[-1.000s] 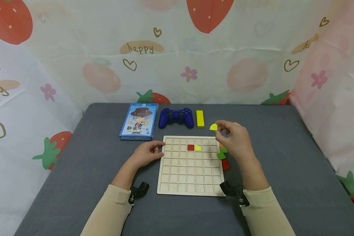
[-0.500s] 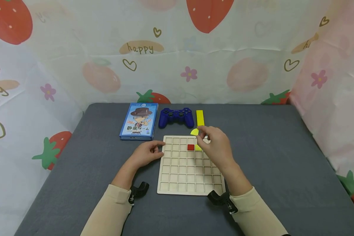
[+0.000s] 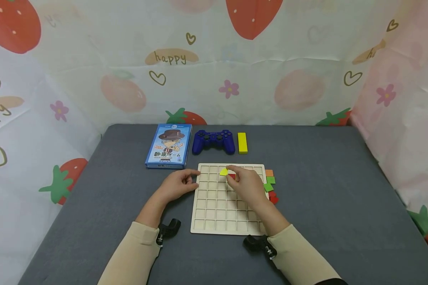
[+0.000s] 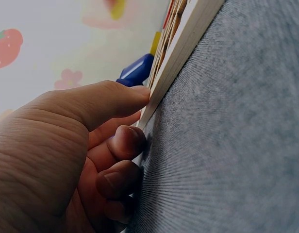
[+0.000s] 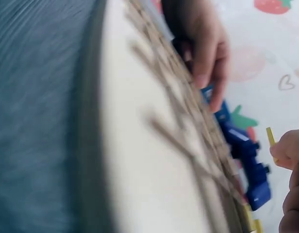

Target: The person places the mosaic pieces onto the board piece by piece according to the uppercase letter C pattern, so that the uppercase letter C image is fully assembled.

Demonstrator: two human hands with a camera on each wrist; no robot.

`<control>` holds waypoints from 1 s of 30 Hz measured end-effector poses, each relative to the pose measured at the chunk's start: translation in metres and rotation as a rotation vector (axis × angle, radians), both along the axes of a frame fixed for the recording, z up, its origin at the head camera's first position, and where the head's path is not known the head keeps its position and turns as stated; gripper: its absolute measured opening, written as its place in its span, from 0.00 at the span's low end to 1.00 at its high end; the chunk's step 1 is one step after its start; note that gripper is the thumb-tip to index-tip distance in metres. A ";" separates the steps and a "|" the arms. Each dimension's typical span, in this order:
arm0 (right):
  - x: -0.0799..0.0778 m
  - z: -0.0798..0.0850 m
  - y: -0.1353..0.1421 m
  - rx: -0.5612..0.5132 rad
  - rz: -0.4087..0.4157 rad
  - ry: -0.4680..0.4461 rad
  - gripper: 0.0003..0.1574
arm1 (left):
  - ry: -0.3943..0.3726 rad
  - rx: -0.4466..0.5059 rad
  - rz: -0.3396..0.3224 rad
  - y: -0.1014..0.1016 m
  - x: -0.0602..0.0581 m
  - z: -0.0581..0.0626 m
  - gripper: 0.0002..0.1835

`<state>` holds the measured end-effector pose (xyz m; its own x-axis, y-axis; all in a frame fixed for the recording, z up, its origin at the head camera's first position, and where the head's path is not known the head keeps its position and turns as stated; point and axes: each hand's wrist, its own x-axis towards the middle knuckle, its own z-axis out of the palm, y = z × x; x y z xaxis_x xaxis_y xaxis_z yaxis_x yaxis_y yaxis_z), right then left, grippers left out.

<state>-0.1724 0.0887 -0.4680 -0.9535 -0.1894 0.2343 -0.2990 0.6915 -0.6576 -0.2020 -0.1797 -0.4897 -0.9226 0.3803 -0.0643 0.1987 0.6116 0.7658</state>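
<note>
A pale wooden grid board [image 3: 210, 215] lies on the grey table. Thumb and forefinger of my right hand [image 3: 249, 186] pinch a yellow round-edged tile [image 3: 223, 171] over the upper rows; the same tile [image 5: 271, 137] shows edge-on in the right wrist view. Just beside those fingertips, a red square tile [image 3: 232, 175] is partly covered. The yellow tile set in the board is hidden behind this hand. At the board's left edge, my left hand [image 3: 176, 186] rests its thumb and forefinger tips against the rim, its other fingers loosely bent.
Orange [image 3: 269, 173], green [image 3: 270, 180] and red [image 3: 273, 198] loose tiles lie along the board's right edge. Behind the board are a blue game box [image 3: 169, 146], a dark blue game controller [image 3: 213, 141] and a yellow bar [image 3: 242, 143]. A printed curtain [image 3: 260, 91] backs the table.
My right hand has carried the yellow tile leftward from beyond the board's right corner, over the yellow bar's near end, to the upper grid rows. The left hand stays put.
</note>
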 end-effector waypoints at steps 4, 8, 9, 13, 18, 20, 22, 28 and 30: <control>-0.002 -0.009 -0.002 -0.010 -0.006 -0.076 0.20 | 0.005 -0.003 -0.001 0.002 -0.002 -0.002 0.22; -0.004 -0.015 -0.003 -0.040 -0.014 -0.115 0.20 | 0.007 -0.003 -0.004 0.003 -0.002 -0.002 0.22; -0.004 -0.016 -0.003 -0.039 -0.016 -0.116 0.19 | 0.007 0.000 -0.004 0.003 -0.002 -0.002 0.22; -0.006 -0.019 -0.004 -0.007 -0.009 -0.116 0.20 | 0.006 -0.002 -0.006 0.002 -0.001 -0.001 0.22; -0.007 -0.020 -0.007 0.040 0.005 -0.119 0.20 | 0.004 -0.002 0.001 0.000 0.000 0.001 0.22; -0.007 -0.021 -0.009 0.066 0.005 -0.122 0.21 | 0.002 0.000 0.003 0.000 0.000 0.001 0.22; -0.007 -0.021 -0.009 0.089 0.000 -0.129 0.21 | 0.007 -0.002 0.001 0.000 -0.001 0.001 0.22; -0.006 -0.022 -0.010 0.097 -0.020 -0.115 0.19 | 0.011 -0.003 0.003 0.000 0.000 0.002 0.21; -0.006 -0.022 -0.010 0.096 -0.024 -0.100 0.17 | 0.007 -0.003 0.005 0.000 0.000 0.002 0.21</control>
<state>-0.1785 0.0782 -0.4899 -0.9757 -0.1835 0.1198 -0.2181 0.7590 -0.6135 -0.2017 -0.1793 -0.4878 -0.9248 0.3758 -0.0586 0.2015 0.6148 0.7625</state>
